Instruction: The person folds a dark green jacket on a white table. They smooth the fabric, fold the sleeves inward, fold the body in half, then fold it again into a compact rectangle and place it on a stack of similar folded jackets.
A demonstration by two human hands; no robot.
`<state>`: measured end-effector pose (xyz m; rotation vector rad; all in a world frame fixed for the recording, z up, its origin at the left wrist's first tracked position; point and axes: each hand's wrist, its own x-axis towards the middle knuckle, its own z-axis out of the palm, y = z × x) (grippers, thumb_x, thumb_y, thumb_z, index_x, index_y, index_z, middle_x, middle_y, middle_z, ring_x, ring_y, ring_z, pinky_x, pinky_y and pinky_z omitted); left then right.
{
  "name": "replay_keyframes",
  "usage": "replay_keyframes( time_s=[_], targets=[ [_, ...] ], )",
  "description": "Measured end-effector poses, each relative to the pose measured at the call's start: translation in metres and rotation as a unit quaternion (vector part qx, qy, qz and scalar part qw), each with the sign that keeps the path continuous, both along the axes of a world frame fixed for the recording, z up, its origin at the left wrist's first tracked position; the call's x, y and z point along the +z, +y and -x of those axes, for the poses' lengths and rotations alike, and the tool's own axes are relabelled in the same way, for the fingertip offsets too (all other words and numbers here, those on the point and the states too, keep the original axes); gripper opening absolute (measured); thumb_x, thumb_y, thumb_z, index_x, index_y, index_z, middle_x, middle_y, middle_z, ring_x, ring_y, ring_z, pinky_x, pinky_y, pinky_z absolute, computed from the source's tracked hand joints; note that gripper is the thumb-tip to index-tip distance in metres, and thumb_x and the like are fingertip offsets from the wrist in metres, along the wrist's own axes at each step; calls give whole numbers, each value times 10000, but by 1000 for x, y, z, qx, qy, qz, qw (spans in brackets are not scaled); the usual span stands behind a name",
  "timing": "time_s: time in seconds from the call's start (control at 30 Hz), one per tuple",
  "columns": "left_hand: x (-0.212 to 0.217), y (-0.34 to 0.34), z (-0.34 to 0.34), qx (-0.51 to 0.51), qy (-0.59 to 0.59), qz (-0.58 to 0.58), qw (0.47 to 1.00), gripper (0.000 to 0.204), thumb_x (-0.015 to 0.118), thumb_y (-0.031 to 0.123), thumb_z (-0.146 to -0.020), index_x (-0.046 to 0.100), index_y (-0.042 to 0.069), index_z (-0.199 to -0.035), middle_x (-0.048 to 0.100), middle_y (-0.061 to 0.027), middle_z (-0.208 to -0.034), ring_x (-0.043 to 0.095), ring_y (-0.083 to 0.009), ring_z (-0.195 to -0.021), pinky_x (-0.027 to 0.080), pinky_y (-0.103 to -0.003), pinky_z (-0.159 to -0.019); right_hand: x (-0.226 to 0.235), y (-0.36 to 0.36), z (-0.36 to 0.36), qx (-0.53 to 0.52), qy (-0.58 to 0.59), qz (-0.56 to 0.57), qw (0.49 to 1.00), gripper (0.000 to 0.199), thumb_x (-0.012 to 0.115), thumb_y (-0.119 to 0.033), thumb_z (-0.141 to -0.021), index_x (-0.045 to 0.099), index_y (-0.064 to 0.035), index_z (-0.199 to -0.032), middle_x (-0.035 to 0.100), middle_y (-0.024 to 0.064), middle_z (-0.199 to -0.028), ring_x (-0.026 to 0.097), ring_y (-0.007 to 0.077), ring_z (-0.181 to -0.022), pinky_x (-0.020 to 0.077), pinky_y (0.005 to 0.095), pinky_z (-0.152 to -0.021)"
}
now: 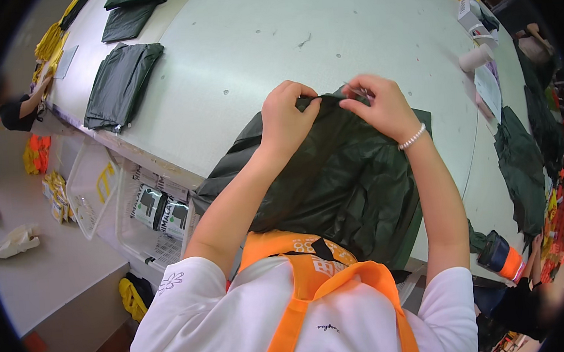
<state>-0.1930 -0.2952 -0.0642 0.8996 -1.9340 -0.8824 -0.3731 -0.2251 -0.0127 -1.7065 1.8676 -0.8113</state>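
Observation:
A dark green, glossy piece of thin waterproof-looking fabric (321, 180) lies bunched over the table's near edge and against my orange apron. Thumb and forefinger of my left hand (289, 118) pinch its far edge. Just to the right, my right hand (380, 105) is curled at the same edge, thumb a little apart from the fingertips. Something thin and silvery shows among those fingers, too small to name. Folds hide most of the fabric's shape, and a flatter dark green piece shows beneath it on the right.
Folded dark green stacks (124, 84) lie on the pale table (221, 56) at the left. A white roll (476, 58) and boxes line the right side. White plastic baskets (134, 212) stand below the left edge. Other people are at work at far left and right.

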Motion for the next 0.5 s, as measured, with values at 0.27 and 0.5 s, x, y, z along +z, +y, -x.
replay_keyframes(
  time_s=[0.27,0.5],
  targets=[
    [-8,10,5,-22,10,143,989,166,717,6,-637,597,68,-733,609,-53,-765,581,-255,-742,459,-348,-670,-11,4,-18,-12,-35,47,998,124,688,-143,-785,659,-24,-806,624,98,-687,565,187,-594,461,285,-591],
    [-11,12,1,-25,13,176,984,185,719,6,-623,592,76,-738,609,-32,-773,583,-234,-764,438,-340,-703,-19,3,-22,-77,-173,-39,981,132,656,-111,-803,624,17,-814,607,68,-694,542,106,-656,453,256,-622]
  ],
)
